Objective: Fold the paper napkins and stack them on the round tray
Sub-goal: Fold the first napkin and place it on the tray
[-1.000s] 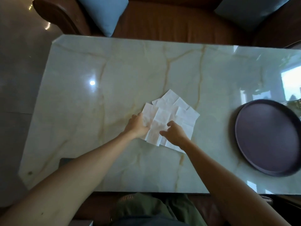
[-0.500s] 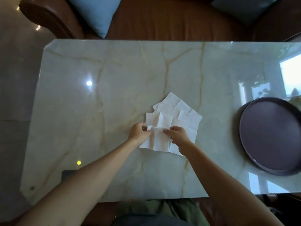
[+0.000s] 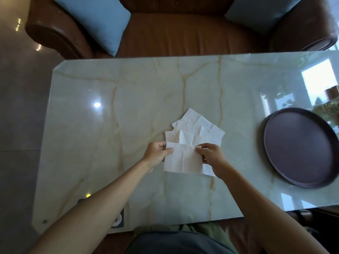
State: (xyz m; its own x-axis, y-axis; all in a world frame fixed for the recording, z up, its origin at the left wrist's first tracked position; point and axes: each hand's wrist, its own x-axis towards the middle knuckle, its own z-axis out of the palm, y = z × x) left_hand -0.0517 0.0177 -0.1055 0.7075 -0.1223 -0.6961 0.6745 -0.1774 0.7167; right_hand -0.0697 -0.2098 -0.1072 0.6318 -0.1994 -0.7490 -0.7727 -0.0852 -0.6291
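A loose pile of white paper napkins lies fanned out near the middle of the marble table. One white napkin is lifted off the near side of the pile. My left hand pinches its upper left corner and my right hand pinches its upper right corner, so it hangs flat between them. The dark round tray sits at the table's right edge, with nothing on it.
A brown leather sofa with two blue cushions runs along the table's far side. The table's left edge drops to a grey tiled floor. My knees sit under the near edge.
Both hands went from pressing on the pile to pinching one napkin and pulling it toward me, clear of the others. The camera view shifted down slightly.
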